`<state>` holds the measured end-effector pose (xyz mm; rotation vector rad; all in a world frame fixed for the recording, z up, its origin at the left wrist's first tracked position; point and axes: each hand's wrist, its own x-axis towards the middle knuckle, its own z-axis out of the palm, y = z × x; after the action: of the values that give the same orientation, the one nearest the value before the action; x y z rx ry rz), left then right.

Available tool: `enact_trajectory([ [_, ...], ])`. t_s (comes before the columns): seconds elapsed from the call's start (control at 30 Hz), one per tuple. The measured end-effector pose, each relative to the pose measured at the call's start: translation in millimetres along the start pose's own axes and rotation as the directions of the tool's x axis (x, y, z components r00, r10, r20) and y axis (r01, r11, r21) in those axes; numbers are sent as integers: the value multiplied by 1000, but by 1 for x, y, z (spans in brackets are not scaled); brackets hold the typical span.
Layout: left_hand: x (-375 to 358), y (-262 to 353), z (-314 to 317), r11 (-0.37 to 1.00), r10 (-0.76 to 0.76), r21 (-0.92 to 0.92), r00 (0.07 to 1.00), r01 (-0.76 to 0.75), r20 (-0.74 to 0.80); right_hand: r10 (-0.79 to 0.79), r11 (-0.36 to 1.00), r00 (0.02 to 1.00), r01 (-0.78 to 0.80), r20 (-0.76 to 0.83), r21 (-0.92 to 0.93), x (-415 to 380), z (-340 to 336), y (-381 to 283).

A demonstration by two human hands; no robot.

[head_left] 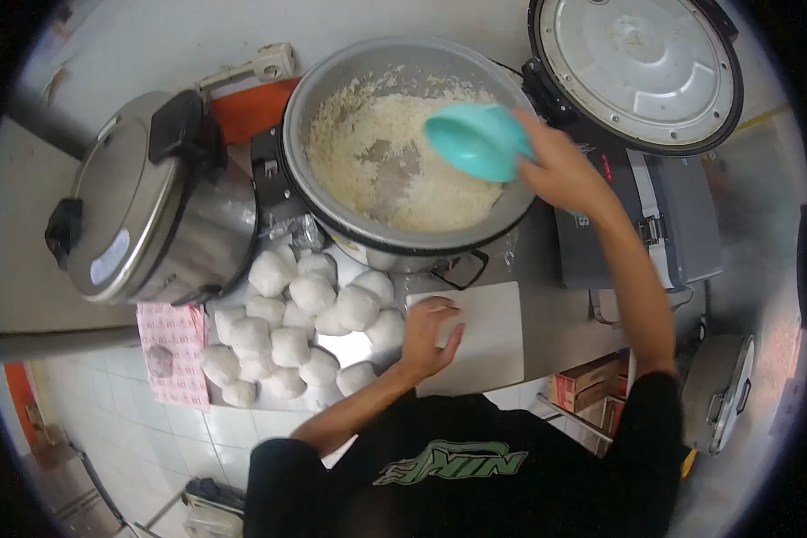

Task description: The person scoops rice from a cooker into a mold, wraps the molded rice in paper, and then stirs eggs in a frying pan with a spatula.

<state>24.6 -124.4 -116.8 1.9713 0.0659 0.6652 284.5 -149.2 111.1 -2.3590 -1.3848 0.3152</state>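
My right hand [560, 166] holds a teal scoop [475, 139] over the open rice cooker pot [332, 76], which is partly filled with cooked white rice [403, 161]. My left hand [429, 336] rests palm down on a white sheet [489, 336] on the counter, its fingers spread over the sheet's left part. To the left of that hand lies a pile of several white wrapped rice portions [305, 327].
The cooker's open round lid [641, 67] stands up at the top right. A second, closed steel cooker [152, 202] sits at the left. A pink patterned paper stack [175, 350] lies by the counter's edge. Cardboard boxes [587, 381] sit below at the right.
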Motion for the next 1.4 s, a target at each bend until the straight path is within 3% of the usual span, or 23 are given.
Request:
enact_trajectory([
  [0.03, 12, 5, -23, 995, 5, 94, 972, 18, -235, 74, 994, 967, -52, 243, -99, 38, 12, 10],
  [0.07, 26, 10, -45, 983, 31, 175, 889, 56, -457, 134, 977, 953, -80, 273, -198, 68, 31, 19],
  [0.13, 71, 23, -92, 977, -49, 126, 758, 171, -651, 128, 914, 988, -83, 86, -396, 121, 79, 56],
  [0.23, 90, 19, -132, 924, -255, 148, 855, 353, -452, 86, 871, 993, -114, -81, -478, 174, 104, 44],
  [0.33, 103, 26, -126, 921, -360, 34, 880, 389, -309, 159, 826, 987, -113, 35, -551, 204, 146, 35],
  [0.43, 107, 32, -129, 884, -421, 86, 863, 459, -278, 117, 881, 982, -34, 147, -472, 221, 160, 43],
  [0.53, 108, 31, -131, 878, -463, 22, 858, 479, -222, 234, 862, 856, 37, 461, -506, 243, 151, 38],
  [0.63, 109, 30, -132, 874, -475, 3, 856, 486, -203, 138, 874, 850, 136, 508, -466, 237, 169, 33],
  [0.73, 108, 30, -131, 867, -488, -4, 848, 498, -208, 166, 844, 683, 274, 712, -460, 225, 178, 1],
  [0.83, 104, 29, -128, 858, -501, 1, 836, 514, -223, 242, 878, 447, 276, 861, -391, 216, 166, -24],
  [0.9, 105, 29, -128, 865, -479, 36, 846, 500, -236, 155, 825, 262, 496, 952, -271, 208, 198, -5],
  [0.93, 106, 29, -127, 865, -484, 13, 842, 501, -238, 108, 828, 199, 524, 974, -199, 195, 201, -1],
  [1.0, 106, 29, -124, 860, -501, -35, 831, 508, -243, 50, 894, 163, 433, 985, -118, 164, 196, 8],
  [1.07, 102, 26, -125, 866, -479, 28, 845, 499, -239, 55, 980, 234, 176, 971, -98, 133, 165, 7],
  [1.17, 105, 23, -125, 874, -474, -8, 849, 486, -233, 36, 999, 22, 31, 999, -37, 143, 141, 18],
  [1.27, 102, 25, -126, 883, -461, -23, 857, 469, -232, 139, 975, 157, 151, 978, -163, 167, 125, 20],
  [1.3, 102, 24, -126, 890, -447, -23, 861, 455, -243, 92, 941, 502, 239, 860, -240, 157, 132, 18],
  [1.33, 103, 24, -125, 896, -439, -49, 866, 441, -239, -9, 893, 772, 292, 636, -342, 135, 145, 14],
  [1.37, 102, 23, -125, 901, -433, -74, 871, 428, -232, -149, 842, 929, 298, 338, -449, 120, 154, 10],
  [1.4, 101, 22, -126, 903, -429, -98, 876, 417, -219, -83, 885, 948, 212, 309, -414, 117, 149, 1],
])
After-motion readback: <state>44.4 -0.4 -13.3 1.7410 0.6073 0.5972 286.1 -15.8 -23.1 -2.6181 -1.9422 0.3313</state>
